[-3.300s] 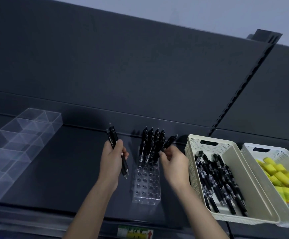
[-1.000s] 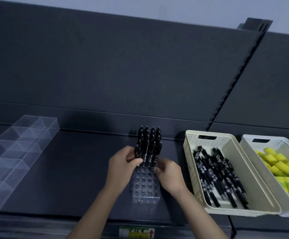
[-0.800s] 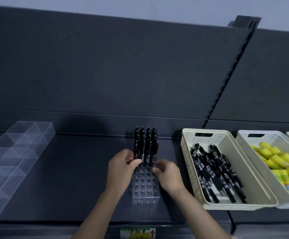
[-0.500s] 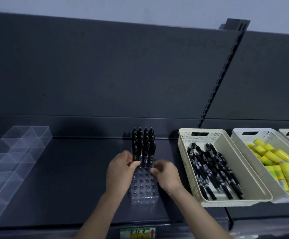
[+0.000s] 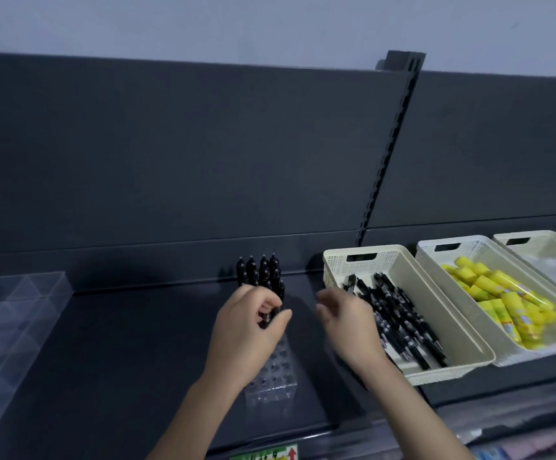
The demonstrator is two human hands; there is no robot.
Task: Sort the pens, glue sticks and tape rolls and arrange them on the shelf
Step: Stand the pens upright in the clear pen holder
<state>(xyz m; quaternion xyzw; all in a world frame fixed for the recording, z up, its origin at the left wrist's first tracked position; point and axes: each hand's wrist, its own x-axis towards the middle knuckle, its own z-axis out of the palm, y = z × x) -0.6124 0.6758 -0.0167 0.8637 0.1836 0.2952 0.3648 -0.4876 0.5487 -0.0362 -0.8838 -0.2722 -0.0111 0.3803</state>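
shelf (image 5: pixel 120 360), dark, carrying everything in view. cream basket (image 5: pixel 446 371) at right; its loose pens (image 5: pixel 399 323) lie with long axes running far-left to near-right, roughly along the basket's length. clear pen holder (image 5: pixel 271 386) at centre, standing pens (image 5: pixel 260 272) in its far rows, near holes bare. my left hand (image 5: pixel 243 330) is over the holder, thumb and fingers pinching one pen (image 5: pixel 271 312). my right hand (image 5: pixel 346 323), loosely curled and holding nothing, hangs between holder and basket, just beside the basket's left wall. i judge it the nearer hand for the next pick, a short reach rightward.
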